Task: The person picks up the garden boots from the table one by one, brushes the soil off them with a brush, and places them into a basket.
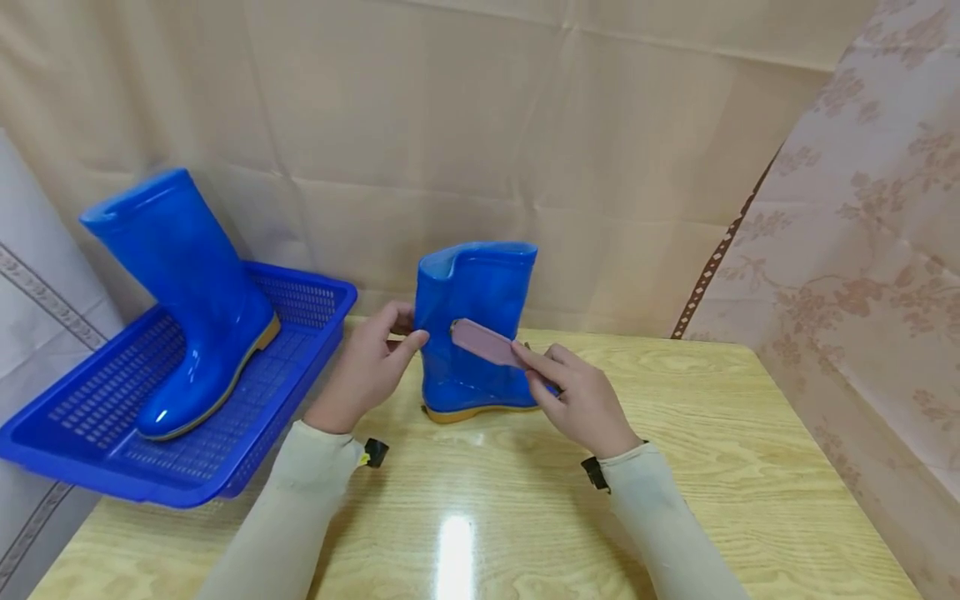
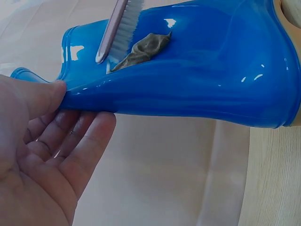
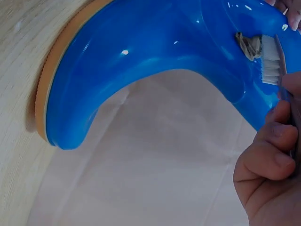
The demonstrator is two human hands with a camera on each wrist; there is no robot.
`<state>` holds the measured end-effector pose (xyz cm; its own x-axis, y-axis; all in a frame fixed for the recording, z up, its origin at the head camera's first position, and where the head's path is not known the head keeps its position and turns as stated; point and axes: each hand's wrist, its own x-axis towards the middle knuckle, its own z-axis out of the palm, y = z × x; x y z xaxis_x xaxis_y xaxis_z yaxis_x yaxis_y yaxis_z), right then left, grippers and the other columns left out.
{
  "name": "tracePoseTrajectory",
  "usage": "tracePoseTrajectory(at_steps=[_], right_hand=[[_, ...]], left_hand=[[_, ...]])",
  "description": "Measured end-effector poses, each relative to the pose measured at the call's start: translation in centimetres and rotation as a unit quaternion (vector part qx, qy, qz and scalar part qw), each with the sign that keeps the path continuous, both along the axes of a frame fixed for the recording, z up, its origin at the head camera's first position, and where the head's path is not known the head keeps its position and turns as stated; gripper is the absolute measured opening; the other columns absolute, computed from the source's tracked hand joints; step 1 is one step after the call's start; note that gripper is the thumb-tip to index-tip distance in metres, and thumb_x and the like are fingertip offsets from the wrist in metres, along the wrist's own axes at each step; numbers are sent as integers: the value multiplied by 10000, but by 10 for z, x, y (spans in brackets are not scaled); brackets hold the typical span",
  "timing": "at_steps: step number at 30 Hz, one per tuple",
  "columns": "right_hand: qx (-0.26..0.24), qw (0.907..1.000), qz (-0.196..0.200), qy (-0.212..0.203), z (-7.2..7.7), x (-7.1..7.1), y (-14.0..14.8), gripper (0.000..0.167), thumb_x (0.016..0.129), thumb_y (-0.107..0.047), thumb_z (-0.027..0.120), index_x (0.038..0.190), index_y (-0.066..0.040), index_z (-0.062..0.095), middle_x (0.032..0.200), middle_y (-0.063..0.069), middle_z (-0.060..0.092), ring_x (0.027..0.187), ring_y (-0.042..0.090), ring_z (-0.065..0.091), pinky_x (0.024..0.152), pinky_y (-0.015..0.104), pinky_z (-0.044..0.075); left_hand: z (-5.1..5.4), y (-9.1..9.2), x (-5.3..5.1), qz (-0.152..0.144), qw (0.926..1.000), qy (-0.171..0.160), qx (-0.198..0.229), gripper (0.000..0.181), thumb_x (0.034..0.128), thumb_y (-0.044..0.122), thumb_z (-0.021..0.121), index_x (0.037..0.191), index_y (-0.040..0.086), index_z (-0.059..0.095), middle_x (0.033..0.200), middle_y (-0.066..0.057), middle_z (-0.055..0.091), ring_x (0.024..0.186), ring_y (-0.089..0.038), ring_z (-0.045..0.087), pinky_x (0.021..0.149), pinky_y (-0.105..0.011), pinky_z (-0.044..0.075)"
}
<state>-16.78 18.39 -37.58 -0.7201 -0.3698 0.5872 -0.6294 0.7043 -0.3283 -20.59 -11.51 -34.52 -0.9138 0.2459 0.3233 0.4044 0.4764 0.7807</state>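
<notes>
A blue rain boot (image 1: 480,292) with a tan sole stands upright on the table. My left hand (image 1: 367,362) grips the boot's shaft at its left edge, thumb on the near side and fingers behind, as the left wrist view shows (image 2: 51,136). In my right hand (image 1: 581,396) is a pink brush (image 1: 486,342), its handle pinched between thumb and curled fingers. White bristles (image 3: 270,59) lie against the shaft, beside a grey-brown smear of muddy-looking stuff (image 2: 146,49) stuck on the blue surface.
At the left, a blue perforated basket (image 1: 300,379) holds a second blue boot (image 1: 202,292), tilted, its toe toward the near side. Behind the wooden table (image 1: 712,450) hangs a beige cloth (image 1: 600,167), with a floral cloth (image 1: 885,250) at the right.
</notes>
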Motion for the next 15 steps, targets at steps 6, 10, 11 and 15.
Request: tracePoseTrajectory(at_steps=[6, 10, 11, 15], right_hand=[[-110, 9997, -202, 26, 0, -1, 3, 427, 949, -80, 701, 1361, -195, 698, 760, 3, 539, 570, 56, 370, 483, 223, 319], [-144, 9996, -99, 235, 0, -1, 2, 430, 947, -72, 700, 1366, -168, 693, 756, 3, 529, 566, 49, 361, 474, 216, 317], [-151, 9994, -38, 294, 0, -1, 2, 434, 950, -65, 699, 1374, -158, 686, 758, 5, 524, 568, 47, 359, 474, 214, 317], [-63, 9987, 333, 378, 0, -2, 0, 480, 966, -46, 703, 1432, -138, 634, 807, -19, 525, 598, 42, 375, 493, 203, 337]], left_hand=[[0, -2, 0, 92, 9999, -54, 56, 287, 1072, 197, 586, 1331, 79, 556, 1231, -100, 648, 1143, -281, 622, 960, -509, 561], [0, -2, 0, 87, 9999, -92, 75, 288, 1070, 195, 589, 1333, 82, 557, 1232, -100, 650, 1148, -288, 622, 961, -512, 560], [0, -2, 0, 77, 9999, -94, 84, 288, 1069, 192, 590, 1333, 82, 558, 1231, -101, 651, 1147, -290, 622, 960, -513, 559], [0, -1, 0, -8, 10000, -33, 31, 294, 1067, 195, 596, 1336, 80, 561, 1223, -98, 658, 1141, -283, 630, 959, -511, 559]])
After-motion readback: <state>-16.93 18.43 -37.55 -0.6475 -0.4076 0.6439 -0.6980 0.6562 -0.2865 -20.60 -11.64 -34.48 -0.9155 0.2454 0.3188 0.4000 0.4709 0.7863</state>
